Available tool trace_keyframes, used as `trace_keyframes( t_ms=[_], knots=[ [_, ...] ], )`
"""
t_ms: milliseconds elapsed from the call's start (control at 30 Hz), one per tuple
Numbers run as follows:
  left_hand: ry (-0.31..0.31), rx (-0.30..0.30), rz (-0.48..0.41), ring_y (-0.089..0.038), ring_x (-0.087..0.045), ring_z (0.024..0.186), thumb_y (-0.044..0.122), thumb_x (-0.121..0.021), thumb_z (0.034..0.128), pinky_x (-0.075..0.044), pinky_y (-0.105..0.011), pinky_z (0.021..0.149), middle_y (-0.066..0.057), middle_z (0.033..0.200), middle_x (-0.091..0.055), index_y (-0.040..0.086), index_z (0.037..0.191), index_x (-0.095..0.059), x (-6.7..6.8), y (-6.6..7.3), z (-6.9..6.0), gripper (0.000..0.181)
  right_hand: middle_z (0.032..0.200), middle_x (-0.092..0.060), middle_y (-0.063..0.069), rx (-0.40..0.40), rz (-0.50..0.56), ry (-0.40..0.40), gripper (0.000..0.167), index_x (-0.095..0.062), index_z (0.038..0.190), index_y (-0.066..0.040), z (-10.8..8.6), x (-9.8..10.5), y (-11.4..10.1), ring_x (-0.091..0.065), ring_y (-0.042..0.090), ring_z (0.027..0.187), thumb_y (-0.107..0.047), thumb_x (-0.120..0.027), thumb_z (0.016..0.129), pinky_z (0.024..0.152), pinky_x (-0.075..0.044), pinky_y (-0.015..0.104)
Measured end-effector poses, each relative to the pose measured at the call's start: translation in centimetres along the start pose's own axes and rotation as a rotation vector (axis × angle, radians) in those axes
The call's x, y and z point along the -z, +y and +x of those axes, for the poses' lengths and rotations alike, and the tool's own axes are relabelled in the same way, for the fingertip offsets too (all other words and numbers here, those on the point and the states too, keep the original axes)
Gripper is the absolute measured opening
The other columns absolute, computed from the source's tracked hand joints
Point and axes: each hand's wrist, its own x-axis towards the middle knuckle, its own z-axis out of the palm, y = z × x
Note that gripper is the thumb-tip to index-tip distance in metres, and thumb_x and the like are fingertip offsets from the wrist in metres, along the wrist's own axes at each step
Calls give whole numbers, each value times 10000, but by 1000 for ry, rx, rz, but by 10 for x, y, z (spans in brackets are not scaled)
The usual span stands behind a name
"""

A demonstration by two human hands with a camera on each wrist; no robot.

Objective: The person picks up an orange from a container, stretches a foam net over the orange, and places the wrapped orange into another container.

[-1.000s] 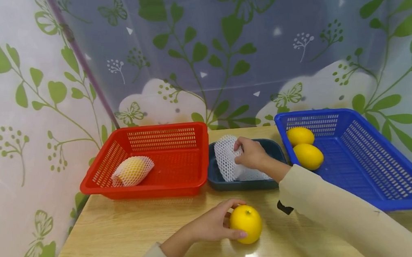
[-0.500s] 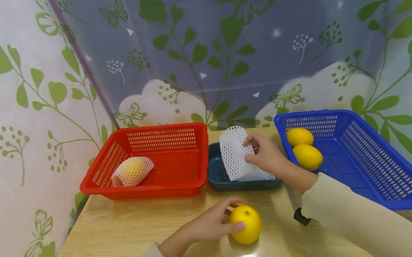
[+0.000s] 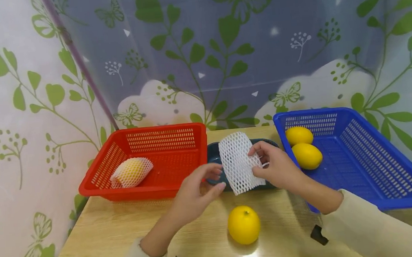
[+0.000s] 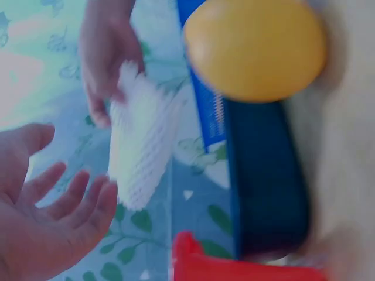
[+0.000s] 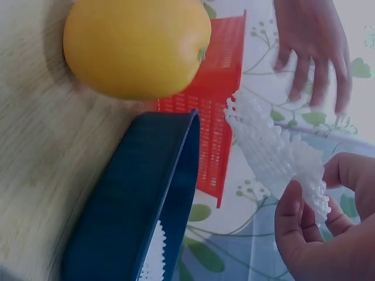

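A white foam fruit net [image 3: 239, 162] is pinched at its right edge by my right hand [image 3: 277, 165], above the dark teal tray [image 3: 213, 152]. In the right wrist view, thumb and fingers close on the net's [image 5: 275, 149] end. To the left of the net, my left hand [image 3: 197, 194] hovers with loosely bent fingers, holding nothing. The left wrist view shows a small gap between its fingers [image 4: 88, 199] and the net [image 4: 143, 140]. On the table below both hands sits a round yellow fruit [image 3: 244, 225], untouched. More white net [image 5: 153, 257] lies inside the tray.
On the left stands a red basket [image 3: 145, 193] containing a yellow fruit in a foam net [image 3: 132, 172]. At the right, a blue basket [image 3: 374, 162] holds two yellow fruits [image 3: 307, 156]. A patterned curtain [image 3: 185, 57] hangs close behind the containers.
My right hand has lifted the foam net out of the tray and drawn it toward me. My left hand has let go of the yellow fruit and risen toward the net.
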Motion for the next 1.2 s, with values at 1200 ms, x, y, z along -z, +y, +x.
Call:
trace_keyframes(
  t_ms=[1200],
  knots=[
    [207,186,-175,-250,-625,1092,87,-632,938,-505,-416,944,-109,1164,-662,43,1157,-600,13,-17,29,226,1082,-591,116,146,34,50,341,-466,1307,-38,-16,13,-36,-568,193,882,-242,-476,1035,760,-535,298]
  ],
)
